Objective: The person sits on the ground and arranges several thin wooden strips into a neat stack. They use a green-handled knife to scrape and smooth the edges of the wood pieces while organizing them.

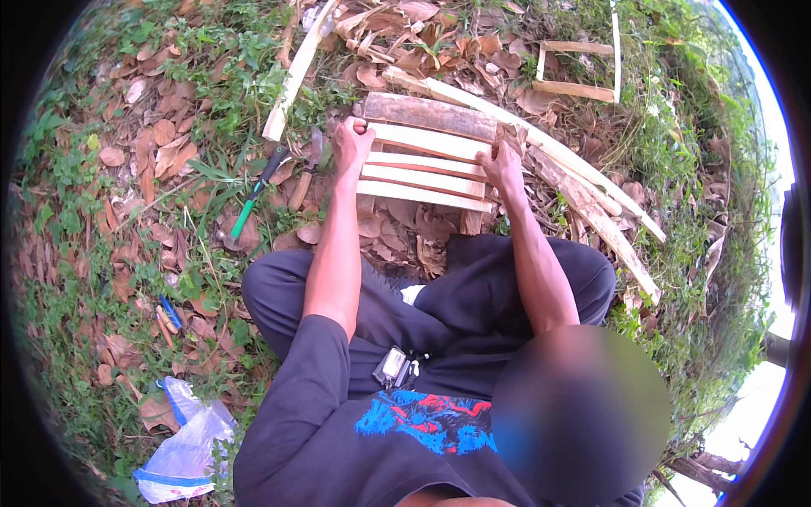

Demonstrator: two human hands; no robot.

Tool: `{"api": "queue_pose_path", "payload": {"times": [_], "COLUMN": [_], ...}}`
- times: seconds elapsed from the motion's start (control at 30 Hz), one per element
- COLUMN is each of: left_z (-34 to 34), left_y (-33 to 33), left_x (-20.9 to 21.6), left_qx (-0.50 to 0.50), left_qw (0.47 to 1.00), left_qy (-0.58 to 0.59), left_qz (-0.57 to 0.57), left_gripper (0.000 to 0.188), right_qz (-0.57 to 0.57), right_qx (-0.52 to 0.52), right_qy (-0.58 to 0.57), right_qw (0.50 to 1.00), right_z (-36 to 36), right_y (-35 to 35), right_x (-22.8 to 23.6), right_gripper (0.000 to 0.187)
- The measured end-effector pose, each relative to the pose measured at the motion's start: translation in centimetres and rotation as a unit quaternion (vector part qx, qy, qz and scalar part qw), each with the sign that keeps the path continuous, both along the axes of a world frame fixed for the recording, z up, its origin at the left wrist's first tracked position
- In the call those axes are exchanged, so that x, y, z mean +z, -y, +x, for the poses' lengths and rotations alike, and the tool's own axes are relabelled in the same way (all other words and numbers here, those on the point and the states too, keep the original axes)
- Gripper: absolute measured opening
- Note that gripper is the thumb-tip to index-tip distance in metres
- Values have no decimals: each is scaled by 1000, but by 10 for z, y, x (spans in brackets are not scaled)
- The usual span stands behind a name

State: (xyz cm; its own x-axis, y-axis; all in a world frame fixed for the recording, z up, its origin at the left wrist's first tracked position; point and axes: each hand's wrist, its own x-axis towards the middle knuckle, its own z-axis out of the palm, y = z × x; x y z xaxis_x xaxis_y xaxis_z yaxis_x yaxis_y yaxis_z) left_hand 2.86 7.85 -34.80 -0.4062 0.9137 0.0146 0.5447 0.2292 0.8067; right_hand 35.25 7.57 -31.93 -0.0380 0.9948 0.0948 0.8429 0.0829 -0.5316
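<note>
Several pale wooden slats lie side by side in front of me, bridging two short wooden pieces. My left hand [351,145] is closed at the left end of the farthest slat [431,141]. At the other end of that same slat, my right hand [504,166] is closed with its fingers at the wood. Just beyond it lies a bark-covered piece of wood [431,115]. The middle slat [427,164] and the nearest slat [422,188] rest closer to my crossed legs. Part of each hand's grip is hidden by the hand itself.
A hammer [251,200] with a green and black handle and a wooden-handled tool [307,174] lie left. Long split strips [583,173] curve away right. A wooden frame [576,87] sits far right, a plastic bag [186,444] near left. Dry leaves and grass cover the ground.
</note>
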Motion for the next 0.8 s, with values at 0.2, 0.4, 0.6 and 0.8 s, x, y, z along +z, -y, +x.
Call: {"api": "queue_pose_path", "payload": {"times": [0.2,0.4,0.6,0.8], "left_z": [-2,2,-11,-34], "left_y": [-3,-3,2,14], "left_x": [-4,-2,13,40], "left_qx": [-20,-10,-31,-120], "left_qw": [998,995,996,963], "left_qy": [54,80,74,-121], "left_qz": [34,56,25,-210], "left_gripper": [23,23,31,50], "right_qz": [-93,-71,-62,-168], "right_qx": [-30,-51,-48,-55], "right_qy": [-124,-66,-13,-6], "right_qw": [987,994,997,984], "right_z": [1,-1,5,13], "right_y": [3,2,5,17], "right_x": [13,6,0,16], "right_gripper": [53,53,50,43]}}
